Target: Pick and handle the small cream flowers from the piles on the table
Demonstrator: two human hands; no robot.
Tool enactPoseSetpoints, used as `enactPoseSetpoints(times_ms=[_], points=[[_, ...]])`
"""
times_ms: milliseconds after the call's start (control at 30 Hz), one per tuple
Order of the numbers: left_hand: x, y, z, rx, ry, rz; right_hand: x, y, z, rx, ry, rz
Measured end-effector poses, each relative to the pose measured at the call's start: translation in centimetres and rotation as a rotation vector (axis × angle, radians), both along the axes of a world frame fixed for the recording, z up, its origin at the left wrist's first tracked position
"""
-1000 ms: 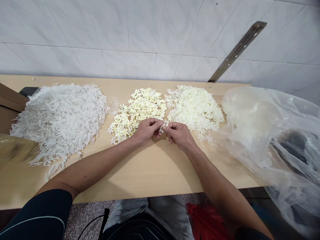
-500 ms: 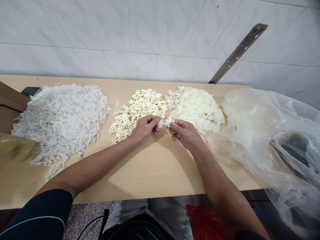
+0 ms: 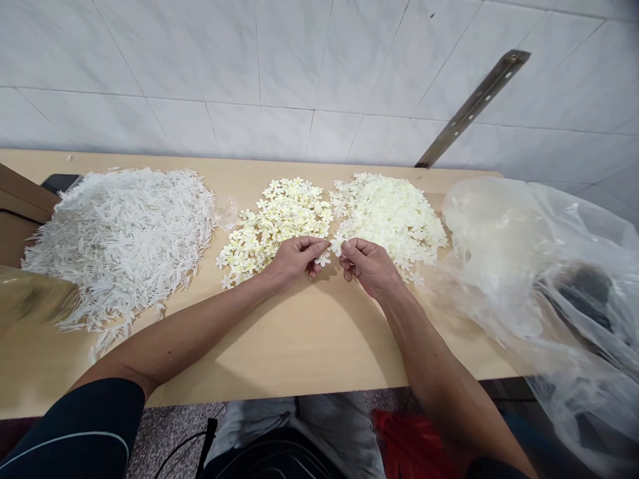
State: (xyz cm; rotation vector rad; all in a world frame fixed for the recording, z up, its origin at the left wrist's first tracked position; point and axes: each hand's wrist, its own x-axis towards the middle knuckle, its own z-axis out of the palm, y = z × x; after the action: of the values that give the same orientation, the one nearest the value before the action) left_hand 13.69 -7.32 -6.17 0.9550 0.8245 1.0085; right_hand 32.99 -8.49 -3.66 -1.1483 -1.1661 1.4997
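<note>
My left hand [image 3: 294, 261] is closed in a pinch on a small white flower piece [image 3: 323, 259] just above the wooden table [image 3: 299, 339]. My right hand [image 3: 369, 266] is closed too, pinching another small white flower piece [image 3: 337, 246] a little to the right of the first. Behind my left hand lies a heap of white flowers with yellow centres [image 3: 277, 223]. Behind my right hand lies a heap of plain cream flower pieces [image 3: 389, 213]. A big pile of thin white plastic stems [image 3: 124, 233] covers the table's left part.
A large clear plastic bag [image 3: 539, 279] bulges at the table's right end. A small clear cup [image 3: 225, 209] sits between the stems and the flowers. A brown box edge [image 3: 20, 206] is at far left. A metal bar [image 3: 469, 106] leans on the tiled wall.
My hands met at the centre, then drew apart, my right reaching the cream heap. Now they are close again, each pinching a flower piece.
</note>
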Motion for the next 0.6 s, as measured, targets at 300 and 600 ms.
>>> enactPoseSetpoints(times_ms=[300, 600], points=[[-0.43, 0.13, 0.38, -0.075, -0.090, -0.118, 0.26, 0.35, -0.70, 0.000, -0.115, 0.025], [-0.30, 0.09, 0.33, -0.082, -0.059, -0.033, 0.78, 0.40, -0.34, 0.008, -0.117, 0.082]])
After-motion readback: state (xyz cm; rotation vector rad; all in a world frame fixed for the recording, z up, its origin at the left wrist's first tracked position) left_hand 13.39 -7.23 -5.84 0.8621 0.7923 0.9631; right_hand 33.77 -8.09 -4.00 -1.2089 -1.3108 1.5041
